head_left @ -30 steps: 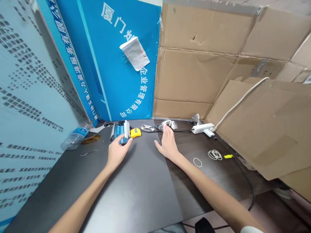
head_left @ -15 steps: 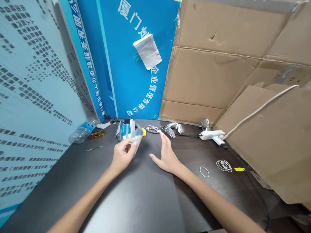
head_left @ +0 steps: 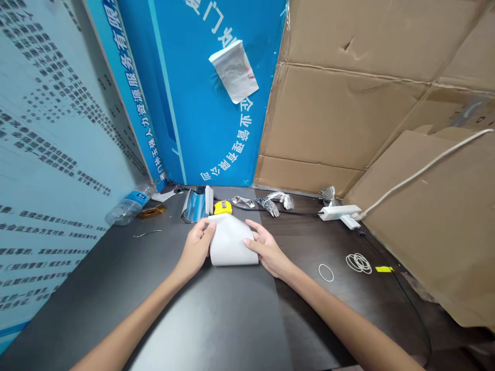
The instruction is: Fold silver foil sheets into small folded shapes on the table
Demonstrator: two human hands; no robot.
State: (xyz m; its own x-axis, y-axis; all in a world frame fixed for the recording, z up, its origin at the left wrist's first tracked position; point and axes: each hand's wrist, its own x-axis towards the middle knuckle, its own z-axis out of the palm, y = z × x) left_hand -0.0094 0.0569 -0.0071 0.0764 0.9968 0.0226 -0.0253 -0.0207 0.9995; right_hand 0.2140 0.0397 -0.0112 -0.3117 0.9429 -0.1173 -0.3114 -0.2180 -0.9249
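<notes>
Clock is centred on the sheet, 12 pointing away from us. We're holding a light-grey flexible sheet (head_left: 234,246) over the desk (head_left: 216,324), between our two hands. Left hand (head_left: 194,248) is pinching the left edge; right hand (head_left: 271,252) is gripping the right edge, thumb on the near face. Both grips are narrow, on thin material. Sheet is bowing, so we're probably holding two sides because one wouldn't be steadying it. Can't tell if its bottom is touching the desk.

At 9, a thin wire strand (head_left: 147,233) is lying loose. Past 3, one white rubber band (head_left: 319,270) is lying apart from a white band cluster (head_left: 359,263), maybe just a stray. A yellow tag (head_left: 384,269) is sitting beside that cluster.

Farther out: yellow tape measure (head_left: 223,207) is resting near 12, blue film stack (head_left: 196,207) beside it at 11. Silver strip bundles (head_left: 285,200) are lying between 1 and 2, gathered presumably so strips aren't scattering. White power strip (head_left: 340,212) is sitting past 2, likely by the wall for its cable. Plastic bottle (head_left: 129,207) is leaning at 10. Behind, blue panel (head_left: 209,139) and cardboard (head_left: 317,116) are walling us in.
</notes>
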